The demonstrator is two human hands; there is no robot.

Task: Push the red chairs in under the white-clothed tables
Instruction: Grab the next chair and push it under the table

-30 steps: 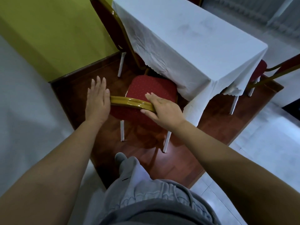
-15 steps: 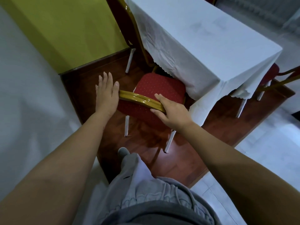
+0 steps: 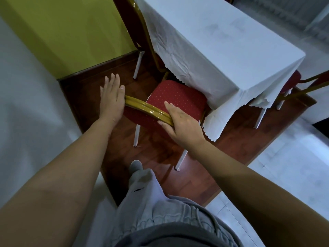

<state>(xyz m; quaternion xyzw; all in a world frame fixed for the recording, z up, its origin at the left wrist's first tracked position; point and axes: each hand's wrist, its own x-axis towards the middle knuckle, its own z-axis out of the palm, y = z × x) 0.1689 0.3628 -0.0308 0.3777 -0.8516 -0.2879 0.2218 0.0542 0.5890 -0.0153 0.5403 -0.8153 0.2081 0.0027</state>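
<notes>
Red chair [image 3: 178, 100] crept slightly further under worktop [image 3: 222, 41]; my left hand [image 3: 112, 102] and right hand [image 3: 185, 127] press its back rail [image 3: 147, 107] flat-fingered, not gripping. Seat mostly out; keep pushing.

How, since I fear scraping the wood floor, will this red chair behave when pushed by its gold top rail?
The red chair probably slides stiffly: its gold top rail looks rigid under the left hand and right hand. Pushed that high on thin white legs, it may tilt forward. On the glossy wooden floor, the legs likely glide, perhaps scraping.
</notes>
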